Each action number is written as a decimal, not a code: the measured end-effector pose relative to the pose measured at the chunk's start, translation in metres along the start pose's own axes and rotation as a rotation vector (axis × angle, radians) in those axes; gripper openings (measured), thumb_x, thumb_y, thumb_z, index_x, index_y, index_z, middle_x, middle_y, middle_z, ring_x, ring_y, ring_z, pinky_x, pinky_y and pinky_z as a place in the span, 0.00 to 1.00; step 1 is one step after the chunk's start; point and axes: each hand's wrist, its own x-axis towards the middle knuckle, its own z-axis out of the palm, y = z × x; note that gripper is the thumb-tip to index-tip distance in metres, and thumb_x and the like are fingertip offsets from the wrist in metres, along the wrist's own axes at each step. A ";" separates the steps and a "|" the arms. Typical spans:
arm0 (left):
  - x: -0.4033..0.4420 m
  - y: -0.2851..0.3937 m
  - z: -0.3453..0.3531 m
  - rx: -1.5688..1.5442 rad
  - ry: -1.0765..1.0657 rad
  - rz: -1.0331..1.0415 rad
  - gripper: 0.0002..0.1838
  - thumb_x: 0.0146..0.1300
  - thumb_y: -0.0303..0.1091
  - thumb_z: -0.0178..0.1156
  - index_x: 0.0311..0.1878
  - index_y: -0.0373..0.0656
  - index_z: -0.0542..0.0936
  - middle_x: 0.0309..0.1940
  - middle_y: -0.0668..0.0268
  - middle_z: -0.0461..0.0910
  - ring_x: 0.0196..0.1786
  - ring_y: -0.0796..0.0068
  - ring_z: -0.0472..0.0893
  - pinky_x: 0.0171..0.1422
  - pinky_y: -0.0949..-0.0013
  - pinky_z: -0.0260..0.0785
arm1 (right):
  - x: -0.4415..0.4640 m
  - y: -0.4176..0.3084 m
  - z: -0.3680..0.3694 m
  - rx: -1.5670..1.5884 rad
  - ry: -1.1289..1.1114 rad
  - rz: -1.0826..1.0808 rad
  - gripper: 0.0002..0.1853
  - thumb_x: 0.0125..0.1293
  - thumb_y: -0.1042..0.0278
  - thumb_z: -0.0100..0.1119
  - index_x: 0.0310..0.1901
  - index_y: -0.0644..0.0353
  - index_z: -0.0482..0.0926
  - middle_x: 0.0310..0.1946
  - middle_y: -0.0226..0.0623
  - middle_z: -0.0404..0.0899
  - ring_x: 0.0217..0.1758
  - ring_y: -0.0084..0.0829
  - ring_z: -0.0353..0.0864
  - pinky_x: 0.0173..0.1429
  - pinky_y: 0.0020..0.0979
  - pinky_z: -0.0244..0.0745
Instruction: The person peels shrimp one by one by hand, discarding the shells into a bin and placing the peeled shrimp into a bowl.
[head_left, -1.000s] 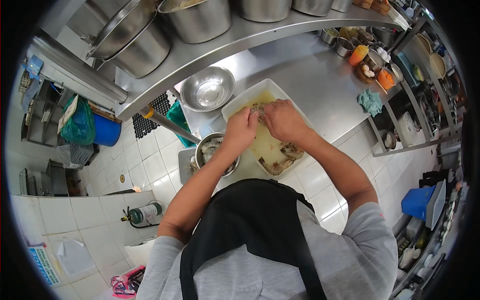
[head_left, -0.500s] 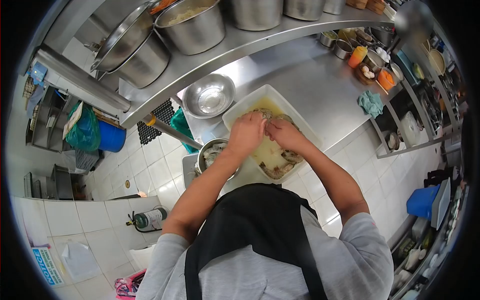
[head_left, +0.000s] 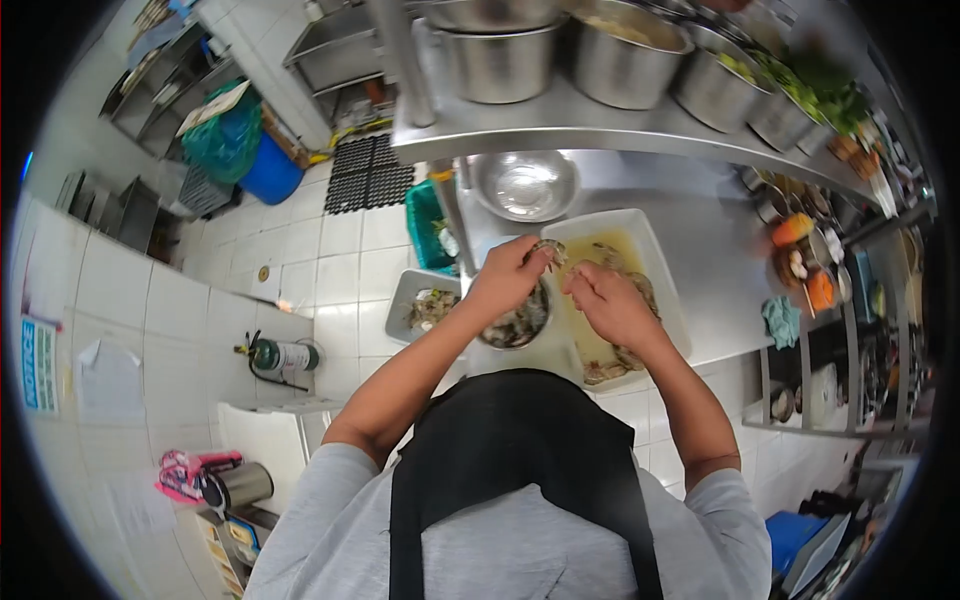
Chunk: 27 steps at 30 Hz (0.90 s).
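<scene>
My left hand (head_left: pixel 511 274) grips a shrimp (head_left: pixel 550 248) over the left edge of a white plastic tub (head_left: pixel 668 285). Beside it, above the tub, my right hand (head_left: pixel 608 303) has its fingers pinched together; anything between them is too small to make out. Yellowish liquid and several whole shrimps (head_left: pixel 640 285) fill part of the tub, mostly along its right side and near end. Under my left forearm stands a steel pot (head_left: pixel 545 325) of greyish shrimps, partly covered by the arm.
A grey bin (head_left: pixel 398 312) holding shells sits lower left, near a green crate (head_left: pixel 424 228). A shiny steel bowl (head_left: pixel 525 187) rests behind the tub. Overhead runs a steel shelf (head_left: pixel 640 140) bearing pots. A teal cloth (head_left: pixel 781 320) lies at the counter's right edge.
My hands have come apart and risen from inside the tub; the left has moved left with a shrimp. The view has turned, showing more of the pot and the grey bin.
</scene>
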 end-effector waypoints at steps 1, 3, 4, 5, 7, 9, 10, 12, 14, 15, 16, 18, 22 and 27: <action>-0.012 -0.006 -0.020 -0.127 -0.026 -0.095 0.14 0.76 0.40 0.58 0.47 0.36 0.80 0.31 0.61 0.81 0.32 0.71 0.80 0.41 0.68 0.72 | 0.009 -0.008 0.012 -0.024 -0.059 -0.018 0.19 0.76 0.55 0.50 0.39 0.65 0.79 0.34 0.54 0.84 0.41 0.57 0.83 0.47 0.50 0.75; -0.030 -0.045 -0.055 -0.396 0.038 -0.153 0.13 0.76 0.39 0.57 0.47 0.37 0.81 0.31 0.67 0.80 0.33 0.77 0.79 0.40 0.71 0.72 | 0.029 -0.026 0.040 -0.077 -0.171 -0.060 0.19 0.76 0.55 0.50 0.39 0.65 0.80 0.35 0.55 0.84 0.41 0.57 0.83 0.48 0.51 0.75; -0.039 -0.068 -0.072 -0.531 0.070 -0.175 0.13 0.76 0.39 0.57 0.47 0.38 0.81 0.31 0.70 0.79 0.33 0.80 0.78 0.40 0.72 0.72 | 0.040 -0.034 0.058 -0.098 -0.191 -0.115 0.19 0.75 0.54 0.51 0.38 0.65 0.79 0.33 0.54 0.83 0.40 0.56 0.83 0.47 0.50 0.75; -0.049 -0.088 -0.090 -0.556 0.158 -0.228 0.12 0.76 0.38 0.57 0.47 0.40 0.81 0.32 0.70 0.80 0.32 0.77 0.79 0.40 0.72 0.72 | 0.050 -0.040 0.079 -0.121 -0.211 -0.170 0.20 0.75 0.53 0.51 0.37 0.65 0.79 0.32 0.53 0.82 0.38 0.55 0.83 0.46 0.49 0.75; -0.068 -0.122 -0.123 -0.558 0.384 -0.330 0.12 0.74 0.38 0.56 0.48 0.40 0.81 0.33 0.69 0.80 0.32 0.77 0.79 0.39 0.72 0.72 | 0.065 -0.070 0.111 -0.219 -0.262 -0.219 0.21 0.75 0.52 0.51 0.35 0.65 0.80 0.33 0.56 0.82 0.39 0.57 0.82 0.49 0.52 0.75; -0.083 -0.152 -0.144 -0.556 0.534 -0.399 0.12 0.73 0.38 0.55 0.48 0.41 0.81 0.34 0.68 0.82 0.32 0.77 0.79 0.40 0.71 0.73 | 0.091 -0.080 0.154 -0.351 -0.253 -0.292 0.20 0.74 0.54 0.51 0.36 0.64 0.82 0.34 0.55 0.83 0.41 0.55 0.83 0.50 0.52 0.77; -0.089 -0.156 -0.152 -0.585 0.580 -0.425 0.12 0.73 0.38 0.55 0.48 0.41 0.81 0.35 0.67 0.83 0.32 0.77 0.80 0.40 0.71 0.73 | 0.107 -0.079 0.175 -0.418 -0.242 -0.329 0.19 0.74 0.55 0.51 0.37 0.64 0.83 0.34 0.54 0.84 0.41 0.55 0.83 0.50 0.51 0.78; -0.097 -0.159 -0.162 -0.620 0.648 -0.447 0.11 0.72 0.36 0.54 0.47 0.40 0.81 0.36 0.67 0.83 0.33 0.77 0.80 0.39 0.72 0.74 | 0.135 -0.073 0.208 -0.637 -0.306 -0.457 0.15 0.70 0.60 0.56 0.39 0.62 0.86 0.38 0.51 0.85 0.44 0.52 0.85 0.49 0.49 0.82; -0.103 -0.154 -0.165 -0.634 0.697 -0.444 0.09 0.72 0.31 0.54 0.43 0.37 0.81 0.36 0.65 0.83 0.32 0.76 0.79 0.36 0.73 0.73 | 0.162 -0.056 0.238 -0.776 -0.297 -0.538 0.11 0.66 0.63 0.60 0.40 0.60 0.88 0.41 0.48 0.85 0.46 0.49 0.86 0.49 0.47 0.84; -0.106 -0.156 -0.167 -0.652 0.697 -0.465 0.09 0.72 0.31 0.54 0.44 0.36 0.81 0.36 0.65 0.83 0.32 0.76 0.79 0.36 0.73 0.73 | 0.176 -0.042 0.252 -0.805 -0.260 -0.556 0.10 0.64 0.65 0.62 0.39 0.59 0.88 0.41 0.47 0.85 0.46 0.48 0.86 0.48 0.46 0.84; -0.109 -0.159 -0.170 -0.671 0.695 -0.484 0.09 0.72 0.31 0.55 0.44 0.36 0.81 0.36 0.64 0.83 0.32 0.76 0.80 0.36 0.73 0.74 | 0.183 -0.039 0.258 -0.833 -0.220 -0.575 0.09 0.62 0.66 0.63 0.39 0.59 0.89 0.41 0.46 0.85 0.47 0.47 0.86 0.48 0.46 0.85; -0.114 -0.163 -0.176 -0.700 0.673 -0.513 0.10 0.72 0.31 0.56 0.45 0.35 0.82 0.36 0.63 0.84 0.32 0.76 0.81 0.36 0.73 0.74 | 0.183 -0.042 0.259 -0.672 -0.178 -0.547 0.12 0.60 0.67 0.66 0.45 0.59 0.87 0.41 0.49 0.84 0.48 0.49 0.85 0.50 0.46 0.83; -0.115 -0.157 -0.180 -0.699 0.513 -0.529 0.09 0.73 0.35 0.57 0.46 0.41 0.82 0.36 0.67 0.85 0.30 0.79 0.81 0.34 0.73 0.72 | 0.164 -0.068 0.245 -0.295 -0.119 -0.645 0.16 0.65 0.63 0.64 0.53 0.58 0.82 0.43 0.48 0.82 0.49 0.50 0.83 0.54 0.46 0.80; -0.102 -0.114 -0.180 -0.664 0.353 -0.551 0.10 0.75 0.38 0.56 0.45 0.43 0.83 0.31 0.74 0.81 0.26 0.83 0.76 0.30 0.76 0.65 | 0.173 -0.066 0.227 -0.270 -0.186 -0.656 0.17 0.70 0.62 0.61 0.56 0.58 0.79 0.43 0.47 0.80 0.49 0.52 0.82 0.54 0.48 0.78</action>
